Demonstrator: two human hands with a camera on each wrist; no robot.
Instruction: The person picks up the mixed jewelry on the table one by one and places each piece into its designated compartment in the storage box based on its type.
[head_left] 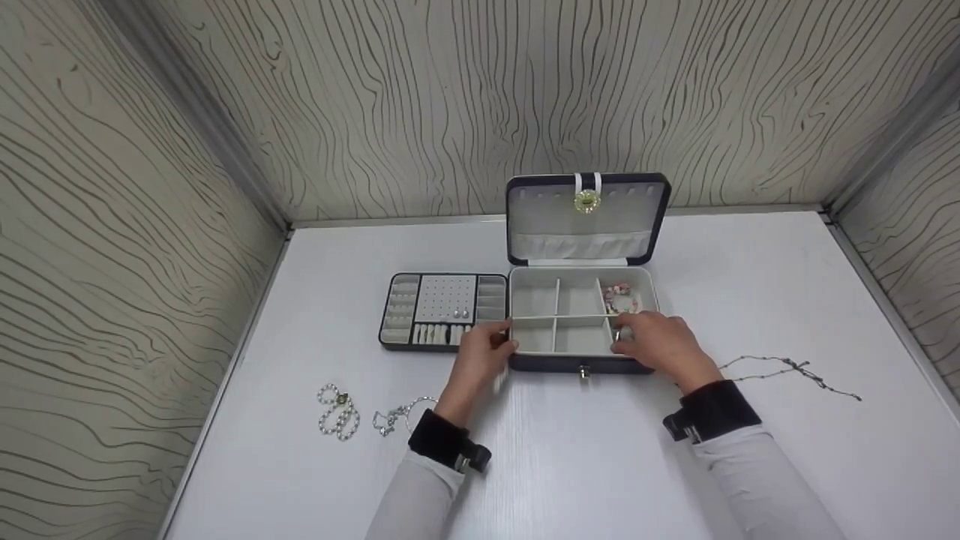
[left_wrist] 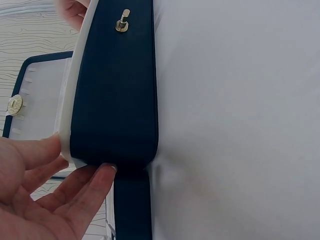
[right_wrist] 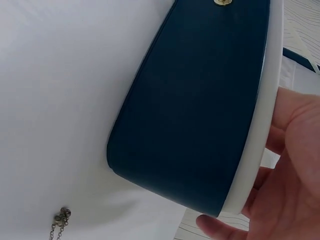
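Two pieces of jewelry lie farthest left on the white tabletop (head_left: 585,465): a looped pearl string (head_left: 342,400) and, just beside it, a silver chain (head_left: 384,424), partly hidden by the left forearm. Beyond them sits a dark-rimmed tray (head_left: 442,289) with small side slots, a row of pale rolls at its front, and two earrings (head_left: 466,314) on its pegged middle panel.

Next comes the person's left hand (head_left: 480,356), its extended fingers resting against the left front corner of the jewelry box (head_left: 551,364), not clenched. That box stands right beside the tray, its lid (head_left: 555,217) raised at the back, with a gold clasp (head_left: 587,201) on the lid's strap. Dividers make six compartments; the back right one holds a pink beaded bracelet (head_left: 619,288).

The right hand (head_left: 664,345) reaches over the front right compartment, with a small shiny item (head_left: 618,336) between its thumb and fingertips; whether it is pinching this one cannot be told. At far right, a thin dark necklace (head_left: 804,365) lies stretched along the tabletop.
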